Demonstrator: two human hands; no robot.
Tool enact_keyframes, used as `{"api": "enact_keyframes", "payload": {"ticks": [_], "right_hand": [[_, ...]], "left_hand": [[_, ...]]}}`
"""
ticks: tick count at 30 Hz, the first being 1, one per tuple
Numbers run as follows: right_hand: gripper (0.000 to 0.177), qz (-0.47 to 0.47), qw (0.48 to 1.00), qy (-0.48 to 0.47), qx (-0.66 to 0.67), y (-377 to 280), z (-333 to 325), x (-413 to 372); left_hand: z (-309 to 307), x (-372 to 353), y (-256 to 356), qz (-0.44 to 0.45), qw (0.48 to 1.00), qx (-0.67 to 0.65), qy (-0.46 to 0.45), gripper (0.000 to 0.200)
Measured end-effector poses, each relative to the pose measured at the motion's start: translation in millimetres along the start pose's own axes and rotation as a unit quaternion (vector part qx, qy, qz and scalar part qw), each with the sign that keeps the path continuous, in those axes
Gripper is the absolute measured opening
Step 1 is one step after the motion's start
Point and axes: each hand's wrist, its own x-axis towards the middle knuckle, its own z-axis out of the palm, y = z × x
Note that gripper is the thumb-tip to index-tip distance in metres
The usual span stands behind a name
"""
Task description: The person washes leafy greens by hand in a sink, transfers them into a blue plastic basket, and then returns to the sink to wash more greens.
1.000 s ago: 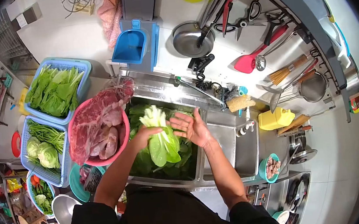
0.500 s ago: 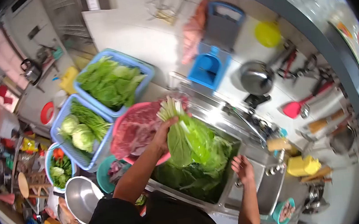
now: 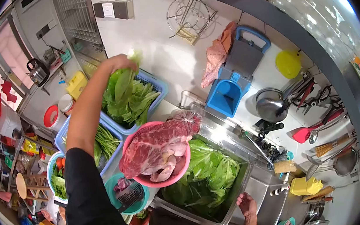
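My left hand point(image 3: 121, 63) is closed round the pale stem end of leafy greens point(image 3: 121, 84), over the blue basket point(image 3: 159, 84) of similar leaves at the upper left. My right hand point(image 3: 246, 204) hangs over the divider between the two sink basins, fingers loosely apart and holding nothing. More greens point(image 3: 221, 174) lie in water in the left basin of the metal sink point(image 3: 247, 176). Between the basket and the sink stands a pink bowl point(image 3: 188, 161) heaped with raw meat point(image 3: 157, 145).
A second blue basket point(image 3: 116, 156) holds green stalks. Beside the pink bowl is a teal bowl point(image 3: 143, 199) with a dark slotted tool. The faucet point(image 3: 280, 190) stands by the right basin. A blue dustpan point(image 3: 226, 96) and a pan point(image 3: 271, 105) hang on the wall.
My left hand has carried the greens from above the sink and meat bowl to the upper-left basket. My right hand stays near the basin divider, slightly lower in view.
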Motion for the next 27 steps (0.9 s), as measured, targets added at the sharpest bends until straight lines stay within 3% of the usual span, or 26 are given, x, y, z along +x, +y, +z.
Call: {"api": "enact_keyframes", "payload": {"ticks": [1, 4, 6, 9, 15, 18, 21, 27], "right_hand": [[0.028, 0.002, 1.000, 0.006, -0.003, 2, 5, -3], [0.028, 0.005, 1.000, 0.007, -0.019, 7, 15, -8], [0.029, 0.005, 0.999, 0.007, -0.031, 7, 17, -12], [0.029, 0.013, 0.999, 0.027, -0.044, 17, 13, -19], [0.030, 0.035, 0.998, 0.042, -0.044, 22, 5, -17], [0.029, 0.010, 0.996, 0.044, -0.072, 25, 18, -24], [0.030, 0.007, 0.995, 0.039, -0.091, 27, 23, -21], [0.028, 0.014, 0.995, 0.028, -0.096, 36, 26, -22]], "left_hand": [[7, 21, -7, -0.004, 0.991, 0.137, 0.004, 0.047], [74, 98, -86, 0.043, 0.984, 0.174, -0.001, 0.078], [113, 27, -47, -0.086, 0.924, 0.345, 0.139, 0.111], [145, 23, -74, -0.099, 0.938, 0.309, 0.121, 0.131], [126, 13, -76, -0.128, 0.952, 0.244, 0.135, 0.118], [132, 6, -55, -0.061, 0.866, 0.441, 0.230, 0.110], [159, -7, -37, -0.032, 0.886, 0.448, 0.117, 0.105], [133, 7, -79, -0.138, 0.946, 0.287, 0.066, 0.116]]}}
